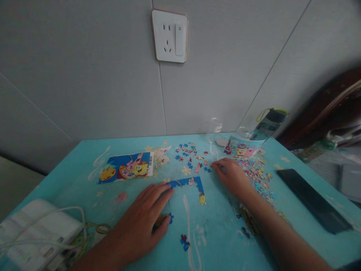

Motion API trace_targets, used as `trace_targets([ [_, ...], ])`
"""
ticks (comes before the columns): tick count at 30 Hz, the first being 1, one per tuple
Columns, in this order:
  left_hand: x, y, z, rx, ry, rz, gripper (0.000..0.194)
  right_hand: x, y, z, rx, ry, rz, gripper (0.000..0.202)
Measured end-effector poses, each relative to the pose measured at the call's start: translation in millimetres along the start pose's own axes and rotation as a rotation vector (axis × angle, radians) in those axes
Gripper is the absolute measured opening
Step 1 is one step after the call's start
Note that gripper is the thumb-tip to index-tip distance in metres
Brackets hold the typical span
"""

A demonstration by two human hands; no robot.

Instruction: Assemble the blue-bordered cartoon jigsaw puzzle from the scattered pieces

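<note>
A partly joined jigsaw puzzle border (200,184), blue with a yellow end, lies in the middle of the table. My left hand (148,218) rests over its left part with fingers stretched out, hiding some of it. Under that hand's thumb another blue and brown bit (171,218) shows. My right hand (232,177) is beside a scatter of loose puzzle pieces (187,148), its thumb and forefinger pinched on a small yellowish piece (212,165). Nearer me lies a joined red and blue clump (185,242). The picture card (126,166) with cartoon figures is at the left.
A heap of mixed pieces (258,175) spreads beyond my right forearm. Behind it stand a cartoon-printed box (242,146), a dark bottle (269,122) and a clear cup (215,126). A black slab (313,199) lies right; a white corded device (42,229) sits left.
</note>
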State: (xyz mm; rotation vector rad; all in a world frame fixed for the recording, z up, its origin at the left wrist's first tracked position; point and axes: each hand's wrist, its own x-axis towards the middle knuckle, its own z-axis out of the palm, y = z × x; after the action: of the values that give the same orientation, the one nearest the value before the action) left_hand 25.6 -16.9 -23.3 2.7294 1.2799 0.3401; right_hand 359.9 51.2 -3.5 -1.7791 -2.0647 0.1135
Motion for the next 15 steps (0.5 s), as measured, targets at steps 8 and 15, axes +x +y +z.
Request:
trace_targets([
  [8, 0, -1, 0.6, -0.025, -0.010, 0.004, 0.062, 7, 7, 3, 0.006, 0.017, 0.050, 0.031],
  [15, 1, 0, -0.5, -0.058, 0.028, 0.025, 0.061, 55, 4, 12, -0.018, -0.040, 0.111, 0.033],
])
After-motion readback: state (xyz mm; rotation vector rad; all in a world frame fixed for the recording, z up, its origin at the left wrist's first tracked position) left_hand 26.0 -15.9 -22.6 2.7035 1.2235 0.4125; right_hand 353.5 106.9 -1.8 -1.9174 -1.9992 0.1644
